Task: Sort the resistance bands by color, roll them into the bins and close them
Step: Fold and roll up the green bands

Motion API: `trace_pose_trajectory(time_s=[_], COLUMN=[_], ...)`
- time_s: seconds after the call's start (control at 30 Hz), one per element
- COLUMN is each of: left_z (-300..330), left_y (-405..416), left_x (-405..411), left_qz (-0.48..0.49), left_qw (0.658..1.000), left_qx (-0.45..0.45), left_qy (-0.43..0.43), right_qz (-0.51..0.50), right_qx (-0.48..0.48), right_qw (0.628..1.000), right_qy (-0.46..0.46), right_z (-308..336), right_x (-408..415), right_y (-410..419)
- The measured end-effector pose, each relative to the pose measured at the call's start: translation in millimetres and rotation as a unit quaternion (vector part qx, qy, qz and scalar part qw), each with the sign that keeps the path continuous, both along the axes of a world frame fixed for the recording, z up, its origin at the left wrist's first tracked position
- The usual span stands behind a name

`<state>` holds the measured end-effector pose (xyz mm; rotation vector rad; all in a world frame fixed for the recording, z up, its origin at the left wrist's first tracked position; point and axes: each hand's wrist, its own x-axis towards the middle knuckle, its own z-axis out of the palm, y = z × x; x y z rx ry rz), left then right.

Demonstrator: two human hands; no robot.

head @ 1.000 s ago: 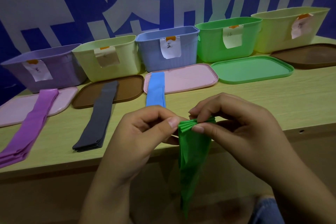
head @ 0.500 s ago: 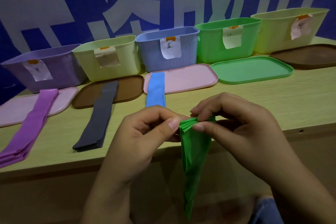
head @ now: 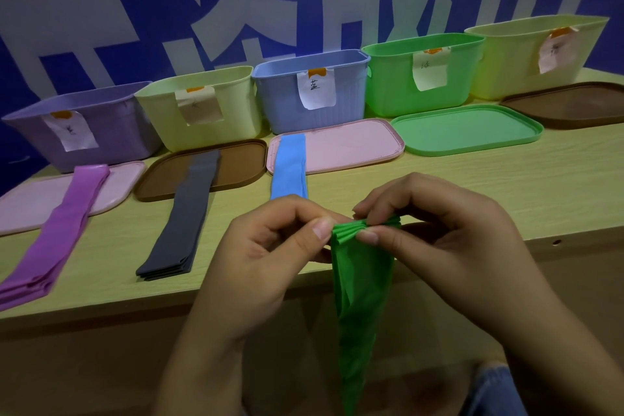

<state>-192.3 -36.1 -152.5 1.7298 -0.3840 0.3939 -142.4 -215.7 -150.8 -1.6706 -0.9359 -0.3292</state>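
Note:
Both hands hold a stack of green resistance bands (head: 361, 284) in front of the table edge, its tail hanging down. My left hand (head: 270, 246) pinches the stack's top left corner. My right hand (head: 435, 233) pinches the top edge with thumb and fingers. On the table lie purple bands (head: 57, 236), dark grey bands (head: 185, 216) and blue bands (head: 289, 169). Behind them stand open bins: purple (head: 114, 132), pale yellow (head: 233, 108), blue (head: 351, 94), green (head: 462, 78) and another pale yellow (head: 506, 61).
Lids lie flat in front of the bins: a pink lid (head: 30, 199), a brown lid (head: 236, 165), a pink lid (head: 354, 142), a green lid (head: 472, 128) and a brown lid (head: 574, 105). The wooden table (head: 506, 186) backs onto a blue wall.
Almost nothing has moved. Both hands keep pinching the top of the green bands, with only small finger shifts.

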Motion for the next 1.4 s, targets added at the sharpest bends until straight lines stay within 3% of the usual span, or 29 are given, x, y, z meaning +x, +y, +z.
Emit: trace_pose_trajectory(time_s=[0.5, 0.8, 1.07, 1.17, 1.27, 1.4], left_z=[0.6, -4.4, -2.2, -1.2, -4.6, -10.9], left_y=[-1.3, -4.3, -5.1, -7.1, -15.8, -32.1], left_x=[-2.4, -0.6, 8.6, 13.1, 11.3, 8.9], left_qz=[-0.014, 0.011, 0.029, -0.059, -0.145, -0.143], left_qw=[1.0, 0.997, 0.995, 0.99, 0.964, 0.969], left_qx=[-0.005, 0.063, -0.034, -0.125, -0.211, -0.193], left_qy=[-0.012, -0.035, -0.087, -0.011, 0.069, 0.058], right_qz=[-0.011, -0.036, 0.001, 0.034, 0.056, -0.011], right_qx=[0.01, -0.024, -0.152, -0.132, -0.113, -0.11], right_qw=[1.0, 0.998, 0.98, 0.986, 0.99, 0.987], right_qy=[-0.002, -0.052, -0.127, -0.098, -0.07, -0.114], right_z=[-1.9, 3.4, 32.7, 43.5, 51.8, 52.9], right_x=[-1.3, 0.4, 13.3, 11.6, 5.6, 3.6], right_y=[1.2, 0.7, 2.8, 9.1, 16.0, 25.8])
